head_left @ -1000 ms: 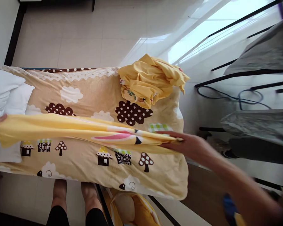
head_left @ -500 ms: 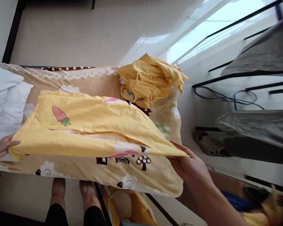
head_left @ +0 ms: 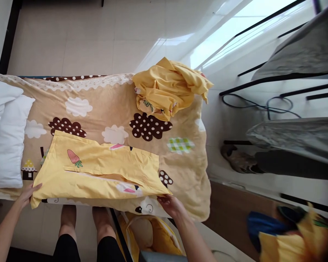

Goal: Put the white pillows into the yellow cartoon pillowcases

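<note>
A yellow pillowcase (head_left: pixel 98 156) with a carrot print and a lengthwise slit lies spread over the near side of the bed. My left hand (head_left: pixel 27 194) pinches its near left corner. With closed fingers, my right hand (head_left: pixel 171 203) grips its near right corner. The near edge is drawn fairly straight between both hands, and the far edge rests on the tan patterned blanket (head_left: pixel 109 98). Through the slit only a narrow strip of the inside shows.
A crumpled heap of yellow cloth (head_left: pixel 166 87) sits at the bed's far right corner. White pillows (head_left: pixel 11 142) are at the left end. Black metal frames with grey covers (head_left: pixel 292 134) stand at the right, near another person's leg (head_left: pixel 284 163). A yellow bag (head_left: pixel 153 233) is below the bed's edge.
Both hands have come nearer to me, the right one also moving left. The pillowcase has lowered onto the blanket, uncovering more of its cloud prints.
</note>
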Available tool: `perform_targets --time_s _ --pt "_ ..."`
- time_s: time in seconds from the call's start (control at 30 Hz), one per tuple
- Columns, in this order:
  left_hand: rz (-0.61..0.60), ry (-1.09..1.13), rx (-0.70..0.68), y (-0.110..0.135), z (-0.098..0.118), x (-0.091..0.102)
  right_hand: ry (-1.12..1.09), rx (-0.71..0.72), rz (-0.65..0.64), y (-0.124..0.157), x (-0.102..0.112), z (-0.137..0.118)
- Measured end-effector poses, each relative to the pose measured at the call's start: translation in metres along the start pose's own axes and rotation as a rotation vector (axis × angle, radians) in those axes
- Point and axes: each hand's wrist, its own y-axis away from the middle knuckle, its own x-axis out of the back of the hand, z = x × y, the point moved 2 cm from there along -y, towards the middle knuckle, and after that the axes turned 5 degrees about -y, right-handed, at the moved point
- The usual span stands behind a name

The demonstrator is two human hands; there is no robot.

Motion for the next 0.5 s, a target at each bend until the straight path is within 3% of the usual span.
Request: perform_targets --time_s 0.07,0.13,0.33,0.4,0.5 --pt "-0.135 0.002 0.081 0.007 -0.010 0.004 -0.012 -0.088 -0.022 0.001 -0.001 0.006" --pt "-0.158 0.025 0.119 0.010 -0.018 0.009 -0.029 -0.137 -0.034 0.000 0.000 0.003" --pt "0.110 0.253 0.055 0.011 -0.031 0.013 -0.206 -0.059 -0.176 -0.019 0.006 -0.059" --pt "0.137 0.288 0.064 0.015 -0.030 0.008 -0.364 -0.017 -0.237 -0.026 0.005 -0.077" --pt "0.146 0.317 0.055 0.022 -0.024 0.001 -0.472 -0.097 -0.187 -0.035 0.000 -0.078"
